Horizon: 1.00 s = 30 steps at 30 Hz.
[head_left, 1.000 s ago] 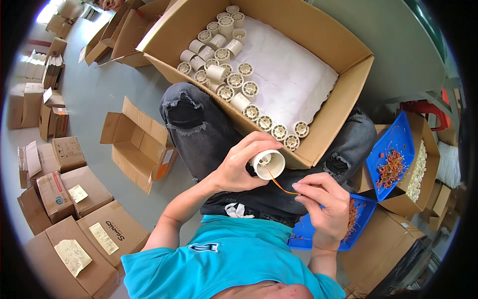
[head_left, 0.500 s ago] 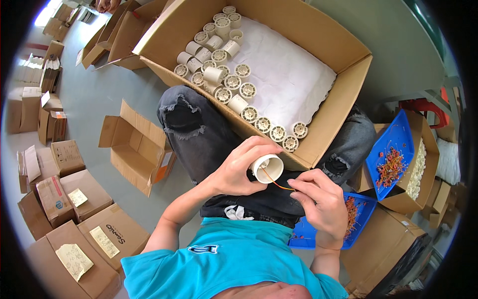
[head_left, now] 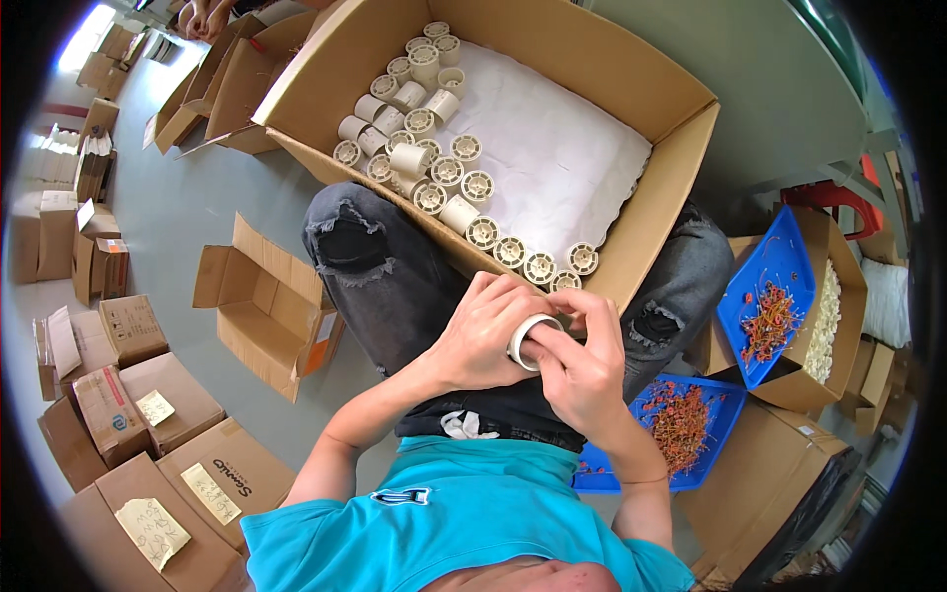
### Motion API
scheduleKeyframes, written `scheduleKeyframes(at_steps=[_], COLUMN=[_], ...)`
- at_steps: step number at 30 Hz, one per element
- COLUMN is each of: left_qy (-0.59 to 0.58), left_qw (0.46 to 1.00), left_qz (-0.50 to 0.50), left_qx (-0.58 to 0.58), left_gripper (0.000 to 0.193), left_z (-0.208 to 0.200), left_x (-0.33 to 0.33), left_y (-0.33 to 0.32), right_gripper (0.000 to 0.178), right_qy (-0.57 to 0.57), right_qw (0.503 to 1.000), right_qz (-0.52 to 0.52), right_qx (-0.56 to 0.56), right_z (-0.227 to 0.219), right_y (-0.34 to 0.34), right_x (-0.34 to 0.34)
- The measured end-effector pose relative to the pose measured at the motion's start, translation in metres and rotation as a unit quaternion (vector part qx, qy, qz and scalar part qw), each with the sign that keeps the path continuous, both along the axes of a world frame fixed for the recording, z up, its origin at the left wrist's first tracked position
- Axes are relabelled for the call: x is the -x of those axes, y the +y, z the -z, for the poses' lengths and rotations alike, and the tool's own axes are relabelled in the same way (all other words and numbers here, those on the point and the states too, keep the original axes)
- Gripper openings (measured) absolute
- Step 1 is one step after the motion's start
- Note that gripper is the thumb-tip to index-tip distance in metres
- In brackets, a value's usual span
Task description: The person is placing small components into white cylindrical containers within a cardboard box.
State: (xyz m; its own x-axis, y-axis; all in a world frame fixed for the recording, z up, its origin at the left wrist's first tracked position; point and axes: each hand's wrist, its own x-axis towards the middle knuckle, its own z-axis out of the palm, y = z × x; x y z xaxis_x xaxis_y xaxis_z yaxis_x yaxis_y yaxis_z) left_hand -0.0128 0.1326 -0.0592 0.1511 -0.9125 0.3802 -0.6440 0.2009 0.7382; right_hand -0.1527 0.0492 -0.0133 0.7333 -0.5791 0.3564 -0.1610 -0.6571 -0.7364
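Note:
My left hand (head_left: 481, 335) wraps round a white plastic cup-shaped part (head_left: 520, 345) above my lap, its open end tilted toward me. Fingers of my right hand (head_left: 584, 367) are pinched and reach into that opening, so whatever they grip inside is hidden. Just beyond both hands stands a large cardboard carton (head_left: 663, 197). Along its left and near sides sit several similar white cylinders (head_left: 430, 197), many with spoked ends showing, on a white sheet (head_left: 552, 128).
At my right, a blue tray (head_left: 728, 419) holds thin red-and-orange wired pieces (head_left: 676, 434). Another blue tray (head_left: 779, 237) rests on a box of cream-coloured pieces (head_left: 824, 326). An open carton (head_left: 261, 316) stands on the floor at left, near stacked boxes (head_left: 173, 390). Another person's hands (head_left: 205, 18) show at far left.
My right hand has moved left and up, from holding a thin orange-red wire outside the cup to having its fingers inside the opening. The wire is now out of sight.

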Motion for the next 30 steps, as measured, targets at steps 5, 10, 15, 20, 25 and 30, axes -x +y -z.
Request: scheduleKeyframes(at_steps=[5, 10, 15, 20, 25, 30], left_qy=[0.038, 0.124, 0.12, 0.113, 0.103, 0.09], left_qw=[0.999, 0.991, 0.992, 0.992, 0.992, 0.993], left_qz=[0.022, 0.039, 0.039, 0.054, 0.059, 0.059], left_qx=[0.001, 0.019, 0.002, -0.013, -0.036, -0.049], left_gripper=[0.048, 0.043, 0.041, 0.042, 0.044, 0.045], left_z=[-0.003, -0.001, -0.004, -0.003, -0.004, -0.004], left_x=[0.001, 0.005, 0.005, 0.006, 0.005, 0.002], left_y=[0.001, 0.0, -0.002, 0.0, -0.001, -0.007], right_gripper=[0.024, 0.023, 0.022, 0.024, 0.025, 0.024], right_qy=[0.014, 0.01, -0.006, -0.023, -0.033, -0.003], right_qw=[0.994, 0.992, 0.989, 0.975, 0.951, 0.987], right_qz=[-0.027, -0.013, 0.013, -0.007, -0.009, 0.026], right_qx=[-0.1, -0.126, -0.148, -0.219, -0.307, -0.16], right_z=[0.005, 0.003, 0.007, 0.015, 0.021, 0.023], right_y=[-0.008, -0.003, 0.0, -0.003, -0.003, -0.003], right_x=[0.008, 0.007, 0.011, 0.014, 0.017, 0.014])
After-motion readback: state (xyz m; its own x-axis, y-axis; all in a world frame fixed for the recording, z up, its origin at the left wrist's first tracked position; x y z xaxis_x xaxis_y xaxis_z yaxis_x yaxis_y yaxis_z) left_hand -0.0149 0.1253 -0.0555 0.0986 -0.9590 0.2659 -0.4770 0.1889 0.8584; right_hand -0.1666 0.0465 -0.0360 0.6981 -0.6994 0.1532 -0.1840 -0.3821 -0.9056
